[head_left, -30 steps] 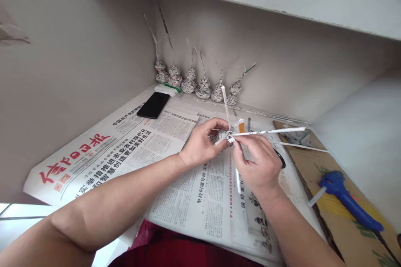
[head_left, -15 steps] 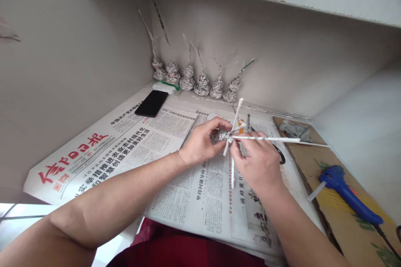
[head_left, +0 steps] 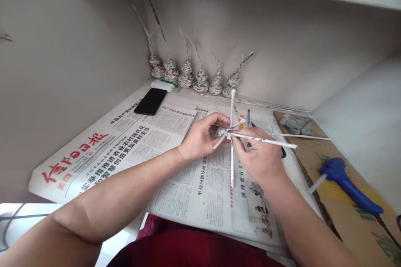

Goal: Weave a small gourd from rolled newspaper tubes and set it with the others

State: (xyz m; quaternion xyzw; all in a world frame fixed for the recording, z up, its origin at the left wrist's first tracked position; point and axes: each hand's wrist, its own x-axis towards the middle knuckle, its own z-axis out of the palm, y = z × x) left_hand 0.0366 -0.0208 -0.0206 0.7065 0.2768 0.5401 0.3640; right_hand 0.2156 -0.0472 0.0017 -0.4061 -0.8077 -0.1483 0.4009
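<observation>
My left hand (head_left: 203, 133) is closed round the body of a small woven paper gourd (head_left: 222, 132), which its fingers partly hide. Rolled paper strips spread out from the gourd's end: one rises upright, one hangs down, and a long strip (head_left: 263, 138) runs right across my right hand. My right hand (head_left: 261, 154) pinches close to where the strips meet, thumb and fingers together. Exactly which strip it grips is hard to see. Both hands are above the newspaper (head_left: 175, 192) that covers the table.
Several woven paper gourds (head_left: 201, 81) stand along the back wall. A black phone (head_left: 151, 101) and a white packet (head_left: 163, 85) lie at the left. On the right, cardboard (head_left: 332, 196) holds a blue glue gun (head_left: 347, 185) and a grey crumpled cloth (head_left: 295, 125). A shelf edge overhangs above.
The strips have turned a little: the upper one is now upright, a short one swings left, and the long one tilts downward. Both hands keep their hold in nearly the same place.
</observation>
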